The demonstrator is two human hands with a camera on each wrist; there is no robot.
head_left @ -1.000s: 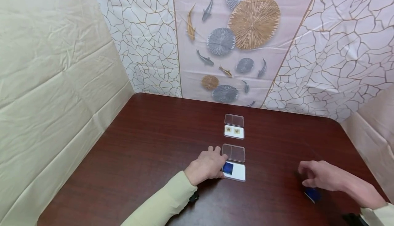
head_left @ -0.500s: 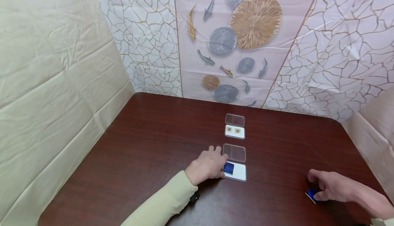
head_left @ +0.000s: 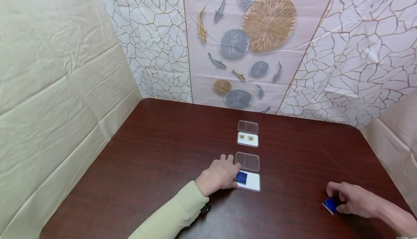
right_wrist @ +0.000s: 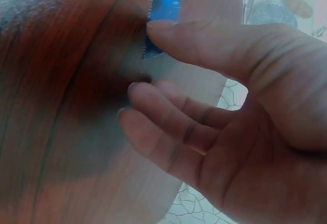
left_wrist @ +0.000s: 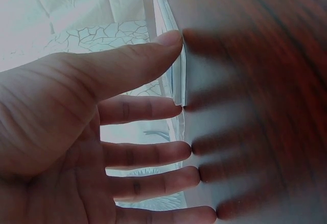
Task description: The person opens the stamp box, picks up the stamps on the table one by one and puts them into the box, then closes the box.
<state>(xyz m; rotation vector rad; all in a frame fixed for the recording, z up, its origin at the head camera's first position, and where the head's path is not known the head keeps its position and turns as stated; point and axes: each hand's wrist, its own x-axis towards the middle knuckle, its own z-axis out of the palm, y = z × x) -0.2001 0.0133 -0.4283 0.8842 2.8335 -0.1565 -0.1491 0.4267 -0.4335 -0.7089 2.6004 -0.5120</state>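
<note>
My left hand [head_left: 219, 173] rests at the left side of a clear-lidded case [head_left: 254, 181] with a white insert. Its straight fingers reach down to the table in the left wrist view, and the thumb lies against the case [left_wrist: 178, 76]. The lid is folded back, and a blue stamp [head_left: 241, 177] lies on the insert's left half. At the right, my right hand [head_left: 353, 199] is over the table beside another blue stamp [head_left: 329, 205] with perforated edges. In the right wrist view its thumb overlaps that stamp [right_wrist: 164, 4], with the loosely bent fingers apart from the thumb.
A second case [head_left: 248, 144] lies behind the first, lid folded back, with two small tan squares [head_left: 250, 138] on its white insert. The dark red-brown table [head_left: 163, 141] has patterned sheets [head_left: 156, 50] hanging behind it and a cream cloth [head_left: 65, 87] on the left.
My right hand has moved right and slightly toward me, settling beside the loose stamp, more of which shows now. My left hand and the cases have stayed in place.
</note>
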